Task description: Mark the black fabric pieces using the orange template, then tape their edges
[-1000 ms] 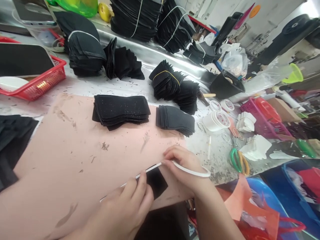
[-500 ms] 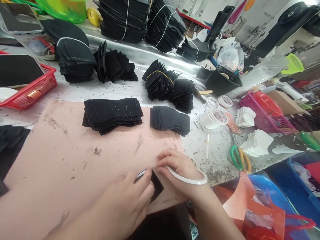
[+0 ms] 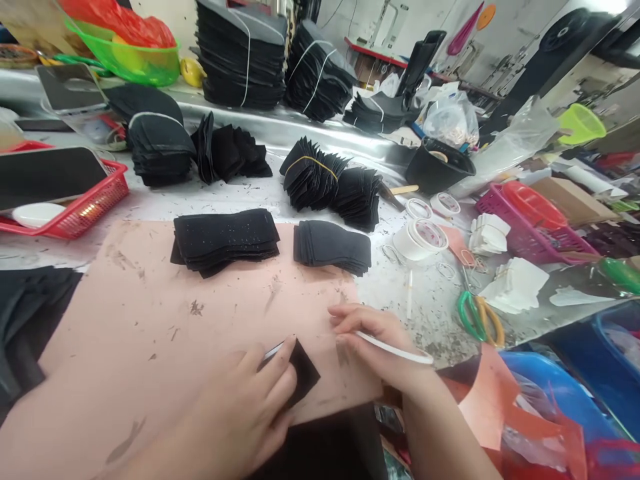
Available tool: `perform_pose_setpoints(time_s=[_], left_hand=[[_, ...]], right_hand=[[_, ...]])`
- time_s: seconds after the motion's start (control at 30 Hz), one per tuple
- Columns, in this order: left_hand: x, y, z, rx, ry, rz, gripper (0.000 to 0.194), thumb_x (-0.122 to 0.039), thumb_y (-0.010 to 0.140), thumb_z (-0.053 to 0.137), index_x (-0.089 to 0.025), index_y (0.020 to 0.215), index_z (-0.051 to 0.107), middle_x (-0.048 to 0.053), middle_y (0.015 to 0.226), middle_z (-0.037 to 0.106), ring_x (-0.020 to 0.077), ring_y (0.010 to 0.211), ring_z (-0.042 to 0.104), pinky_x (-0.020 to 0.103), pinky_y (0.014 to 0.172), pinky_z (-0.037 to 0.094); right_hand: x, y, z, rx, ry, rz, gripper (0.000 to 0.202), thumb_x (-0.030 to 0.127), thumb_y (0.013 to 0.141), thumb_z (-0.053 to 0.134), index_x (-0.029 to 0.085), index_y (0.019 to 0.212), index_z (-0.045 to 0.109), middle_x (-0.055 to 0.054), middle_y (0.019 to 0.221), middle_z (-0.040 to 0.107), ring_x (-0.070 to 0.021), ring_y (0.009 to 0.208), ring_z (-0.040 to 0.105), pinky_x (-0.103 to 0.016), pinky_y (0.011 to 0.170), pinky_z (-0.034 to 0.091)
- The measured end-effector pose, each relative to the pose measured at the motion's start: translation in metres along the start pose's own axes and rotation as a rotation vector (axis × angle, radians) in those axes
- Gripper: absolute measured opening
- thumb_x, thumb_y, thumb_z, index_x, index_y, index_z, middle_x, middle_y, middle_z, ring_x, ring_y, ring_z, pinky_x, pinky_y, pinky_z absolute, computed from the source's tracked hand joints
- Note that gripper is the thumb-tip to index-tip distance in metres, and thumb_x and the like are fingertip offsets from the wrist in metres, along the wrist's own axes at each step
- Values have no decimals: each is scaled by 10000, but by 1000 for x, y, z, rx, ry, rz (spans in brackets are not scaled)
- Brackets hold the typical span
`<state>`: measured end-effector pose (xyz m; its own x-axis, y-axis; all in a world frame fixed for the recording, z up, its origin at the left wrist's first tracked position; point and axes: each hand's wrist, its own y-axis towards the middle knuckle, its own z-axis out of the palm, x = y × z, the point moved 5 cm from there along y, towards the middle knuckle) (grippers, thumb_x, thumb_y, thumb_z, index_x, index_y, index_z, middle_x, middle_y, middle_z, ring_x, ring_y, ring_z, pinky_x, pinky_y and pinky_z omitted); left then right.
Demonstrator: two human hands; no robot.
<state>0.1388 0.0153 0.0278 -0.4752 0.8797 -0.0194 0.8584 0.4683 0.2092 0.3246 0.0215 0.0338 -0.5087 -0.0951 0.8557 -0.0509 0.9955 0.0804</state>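
Observation:
A small black piece (image 3: 303, 375) lies on the pink sheet (image 3: 200, 333) near the front edge, a white strip (image 3: 273, 351) along its upper left side. My left hand (image 3: 250, 400) rests on that piece, its fingers pressing it down and hiding part of it. To the right, my right hand (image 3: 377, 340) pinches a thin roll of white tape (image 3: 397, 353), apart from the piece. Two stacks of black pieces, one longer (image 3: 227, 237) and one shorter (image 3: 333, 245), lie behind my hands on the sheet.
White tape rolls (image 3: 421, 239) and green-and-orange-handled scissors (image 3: 477, 317) lie on the right. A red basket (image 3: 95, 207) stands at the left. Tied black bundles (image 3: 240, 60) line the back. Blue containers (image 3: 550, 383) stand at the lower right.
My right hand has moved right with the tape roll, away from my left hand. My left hand has shifted slightly left with the black piece. The camera view has tilted up a little.

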Motion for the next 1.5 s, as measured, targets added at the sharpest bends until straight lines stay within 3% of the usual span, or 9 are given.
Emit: perform_pose_setpoints(time_s=[0.17,0.3,0.43,0.7,0.83,1.0,1.2,1.33,1.5], left_hand=[[3,-27,-8,-195,28,-87,279,-378,876,426,-258,1054,604,18,1232,599,204,1104,517,326,936,310],[16,-33,-21,-196,5,-114,247,-257,802,463,-280,987,625,-14,1101,663,176,973,581,302,872,361],[51,-43,-40,-168,29,-107,309,-161,761,446,-278,978,632,-40,976,692,145,835,617,257,760,427],[108,-105,-43,-127,158,-228,316,-399,754,552,-280,1043,603,-8,1113,653,187,949,626,284,820,474],[93,-106,-46,-209,178,-249,391,-489,809,550,-253,1120,574,51,1238,590,228,1065,582,325,853,473],[58,-100,-46,-337,58,-206,359,-154,870,478,-229,1216,538,60,1287,555,230,1211,476,362,991,378],[27,-106,-26,-361,-221,-70,291,-136,901,399,-212,1014,656,-10,1029,694,145,1018,569,323,1088,265],[18,-110,-20,-330,-213,-81,219,-186,909,471,-197,1022,657,-5,1061,690,166,1018,576,344,1072,287],[12,-115,-16,-259,-145,-108,243,-286,906,508,-211,1102,631,-12,1145,658,177,1065,563,358,1101,246]], right_hand=[[6,10,-2,-168,-139,-94,132,169,791,566,198,897,639,-73,968,701,-188,887,669,-312,776,536],[25,42,2,-230,-277,-189,203,185,821,528,194,1009,602,-61,932,689,-183,815,656,-313,747,528],[46,88,26,-137,-445,-372,247,140,818,517,168,1047,605,-85,962,687,-211,898,632,-341,810,503],[60,159,74,150,-857,-468,364,84,801,508,120,1157,575,-115,871,702,-245,794,637,-345,705,479],[69,136,67,90,-802,-572,312,49,810,432,131,1039,626,-64,676,680,-196,608,610,-295,587,447],[74,31,63,126,-593,-792,247,82,879,419,155,996,624,-84,766,717,-192,704,664,-293,613,503],[58,-38,60,178,-346,-447,253,104,818,527,213,1041,579,-54,844,707,-175,734,674,-285,666,553],[59,-23,74,153,-199,-121,254,103,857,422,229,983,603,-39,840,630,-147,755,641,-251,665,536],[67,3,111,348,26,114,357,71,793,442,247,1097,508,31,759,581,-116,679,589,-228,634,505]])
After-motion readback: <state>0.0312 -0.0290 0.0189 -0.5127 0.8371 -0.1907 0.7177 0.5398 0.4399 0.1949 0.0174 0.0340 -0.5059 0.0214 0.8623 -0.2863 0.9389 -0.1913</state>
